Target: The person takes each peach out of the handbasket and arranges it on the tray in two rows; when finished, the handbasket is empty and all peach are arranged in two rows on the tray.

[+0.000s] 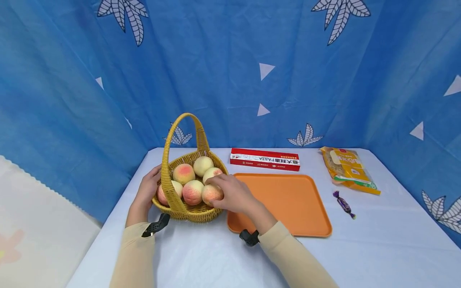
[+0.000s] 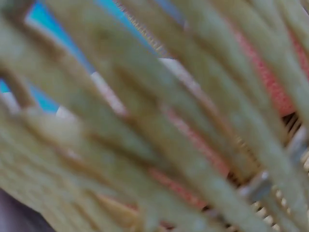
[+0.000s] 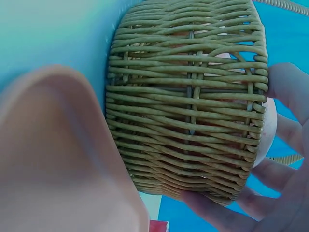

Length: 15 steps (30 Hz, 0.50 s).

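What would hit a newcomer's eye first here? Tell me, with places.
Most likely the yellow wicker basket of peaches, left of centre, with the left hand at its left side and the right hand over a peach at its right. Next, probably, the orange tray to its right, with a red box behind.

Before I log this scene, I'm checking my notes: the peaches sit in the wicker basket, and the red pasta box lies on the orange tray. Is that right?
Not quite. The red pasta box lies on the white tablecloth, beyond the far edge of the orange tray, as the head view shows. The peaches do sit in the wicker basket.
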Each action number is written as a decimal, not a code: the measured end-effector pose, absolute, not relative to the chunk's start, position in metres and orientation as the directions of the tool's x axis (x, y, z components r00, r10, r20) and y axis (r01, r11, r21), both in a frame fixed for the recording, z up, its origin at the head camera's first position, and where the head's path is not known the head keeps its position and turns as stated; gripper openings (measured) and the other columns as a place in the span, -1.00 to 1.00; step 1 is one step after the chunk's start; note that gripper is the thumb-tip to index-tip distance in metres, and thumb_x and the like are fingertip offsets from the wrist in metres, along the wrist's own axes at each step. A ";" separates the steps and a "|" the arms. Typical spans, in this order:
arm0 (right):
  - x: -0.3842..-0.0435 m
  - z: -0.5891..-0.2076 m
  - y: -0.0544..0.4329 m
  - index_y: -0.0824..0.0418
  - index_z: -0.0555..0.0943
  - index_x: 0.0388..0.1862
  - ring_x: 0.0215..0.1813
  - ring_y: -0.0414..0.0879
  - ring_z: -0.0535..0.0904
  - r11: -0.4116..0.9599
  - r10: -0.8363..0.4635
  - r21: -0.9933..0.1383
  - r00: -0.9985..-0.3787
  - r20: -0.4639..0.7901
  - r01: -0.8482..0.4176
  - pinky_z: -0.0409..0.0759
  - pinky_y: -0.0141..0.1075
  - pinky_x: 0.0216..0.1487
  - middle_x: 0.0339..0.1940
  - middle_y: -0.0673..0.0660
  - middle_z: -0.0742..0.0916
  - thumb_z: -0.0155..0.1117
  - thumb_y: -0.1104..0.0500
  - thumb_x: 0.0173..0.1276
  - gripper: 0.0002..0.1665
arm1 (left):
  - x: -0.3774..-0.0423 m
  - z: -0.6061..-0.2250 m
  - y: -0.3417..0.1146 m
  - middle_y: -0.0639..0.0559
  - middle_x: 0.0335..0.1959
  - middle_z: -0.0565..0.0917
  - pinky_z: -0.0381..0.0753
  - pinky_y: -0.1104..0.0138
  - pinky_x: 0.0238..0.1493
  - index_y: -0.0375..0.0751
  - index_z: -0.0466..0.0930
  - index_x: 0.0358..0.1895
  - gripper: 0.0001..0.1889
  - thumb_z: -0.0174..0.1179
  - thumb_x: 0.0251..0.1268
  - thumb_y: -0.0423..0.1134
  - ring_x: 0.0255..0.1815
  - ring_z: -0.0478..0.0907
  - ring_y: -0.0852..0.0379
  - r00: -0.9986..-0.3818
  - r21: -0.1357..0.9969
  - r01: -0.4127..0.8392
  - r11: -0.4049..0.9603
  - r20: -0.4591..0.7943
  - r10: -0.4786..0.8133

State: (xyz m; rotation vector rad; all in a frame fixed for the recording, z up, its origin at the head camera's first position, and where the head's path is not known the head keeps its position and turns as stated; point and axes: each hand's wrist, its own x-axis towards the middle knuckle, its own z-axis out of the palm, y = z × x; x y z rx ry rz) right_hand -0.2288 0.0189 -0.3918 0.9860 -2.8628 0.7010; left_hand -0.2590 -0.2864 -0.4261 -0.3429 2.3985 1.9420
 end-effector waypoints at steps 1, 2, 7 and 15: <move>-0.228 -0.393 0.019 -0.21 0.51 0.30 0.22 -0.05 0.53 0.698 -0.568 -0.409 -0.802 0.184 -0.588 0.58 -0.04 0.06 0.28 -0.08 0.59 0.42 -0.10 0.23 -0.37 | -0.258 -0.426 -0.287 -0.01 0.63 0.11 -0.04 -0.01 0.62 0.13 0.07 0.59 -0.47 -0.33 0.65 0.01 0.65 -0.03 -0.02 -0.974 0.963 -0.199 0.181 -0.174 -0.144; -0.228 -0.394 0.019 -0.21 0.51 0.29 0.21 -0.06 0.53 0.696 -0.561 -0.416 -0.805 0.194 -0.585 0.58 -0.04 0.04 0.28 -0.09 0.59 0.42 -0.11 0.23 -0.38 | -0.258 -0.426 -0.287 0.00 0.63 0.11 -0.04 0.00 0.62 0.15 0.06 0.60 -0.47 -0.34 0.65 0.00 0.64 -0.02 -0.01 -0.973 0.964 -0.205 0.167 -0.183 -0.139; -0.226 -0.396 0.023 -0.19 0.51 0.27 0.21 -0.09 0.55 0.641 -0.506 -0.525 -0.823 0.259 -0.560 0.60 -0.07 0.05 0.30 -0.09 0.57 0.44 -0.07 0.21 -0.38 | -0.257 -0.427 -0.288 0.04 0.65 0.06 -0.08 -0.01 0.63 0.23 0.03 0.60 -0.48 -0.38 0.65 -0.01 0.65 -0.04 -0.01 -0.970 0.964 -0.229 0.136 -0.214 -0.118; -0.230 -0.397 0.039 0.02 0.38 0.45 0.24 -0.06 0.54 0.413 -0.422 -0.758 -0.843 0.333 -0.506 0.66 -0.14 0.12 0.33 0.02 0.50 0.47 0.09 0.23 -0.19 | -0.259 -0.431 -0.291 0.07 0.66 0.01 -0.14 -0.01 0.63 0.27 0.04 0.59 -0.48 -0.39 0.65 -0.01 0.66 -0.10 0.01 -0.974 0.972 -0.215 0.097 -0.206 -0.092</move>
